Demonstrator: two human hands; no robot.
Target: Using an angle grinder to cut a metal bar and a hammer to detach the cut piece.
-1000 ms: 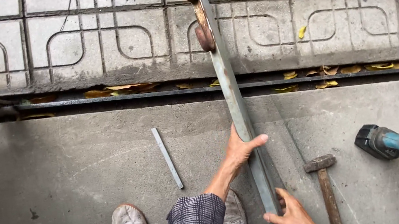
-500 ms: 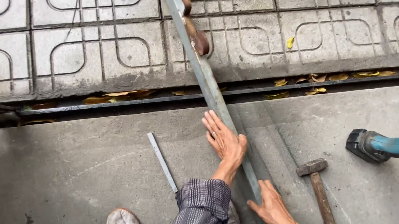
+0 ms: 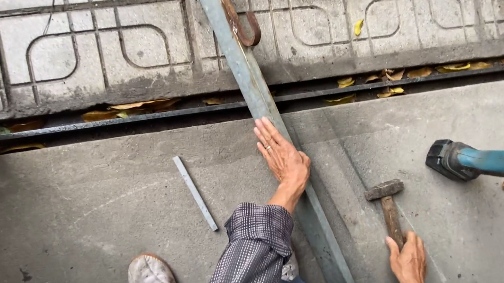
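— Where is the left hand (image 3: 282,155)?

— It lies flat, fingers stretched out and together, palm pressed against the left side of the long grey steel bar (image 3: 258,105), which runs from the patterned paving (image 3: 77,47) down across the concrete floor (image 3: 78,203). It grips nothing.

— And the right hand (image 3: 408,261)?

— To the right of the bar, its fingers curl loosely on the wooden handle of the hammer (image 3: 388,208), near the handle's lower end. The hammer lies on the floor, head pointing away from the person.

— What else is near the bar?

— Rusty hooks (image 3: 240,16) sit on its upper part. A short flat metal strip (image 3: 195,193) lies left of it, a blue angle grinder (image 3: 495,163) well to its right, a worn shoe (image 3: 148,278) lower left.
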